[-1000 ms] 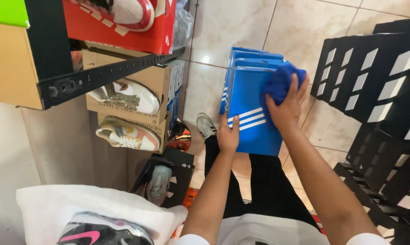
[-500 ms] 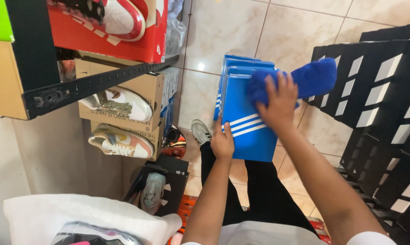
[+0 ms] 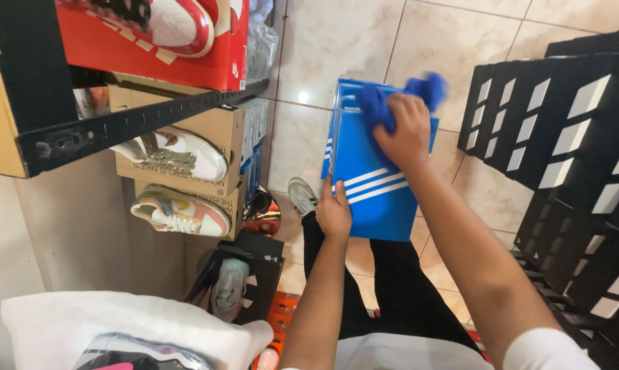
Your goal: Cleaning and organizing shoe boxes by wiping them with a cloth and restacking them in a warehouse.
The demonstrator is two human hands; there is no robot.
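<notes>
Head view, looking straight down. Tiled floor (image 3: 337,48) runs as an open strip between a shelf unit on the left and a stack of black boxes (image 3: 563,137) on the right; the strip is widest toward the top edge of the view. The black shelf rail (image 3: 138,123) juts toward the strip from the left, with a red shoe box (image 3: 118,41) above it and brown shoe boxes (image 3: 207,137) below carrying display sneakers (image 3: 179,154).

A stack of blue shoe boxes (image 3: 371,192) with white stripes is held on edge in mid strip, above the person's black trousers (image 3: 392,288) and a grey shoe (image 3: 301,195). Its right side lies close to the black boxes; its left side has more free floor.

Left hand (image 3: 333,212): fingers together, flat against the lower left edge of the blue stack, steadying it. Not wrapped around it as far as visible.

Right hand (image 3: 405,133): closed over a blue cloth (image 3: 378,109), pressing it on the upper face of the front box. Cloth ends are blurred.

Bottom left corner: a white bag (image 3: 83,322) over a sneaker.
</notes>
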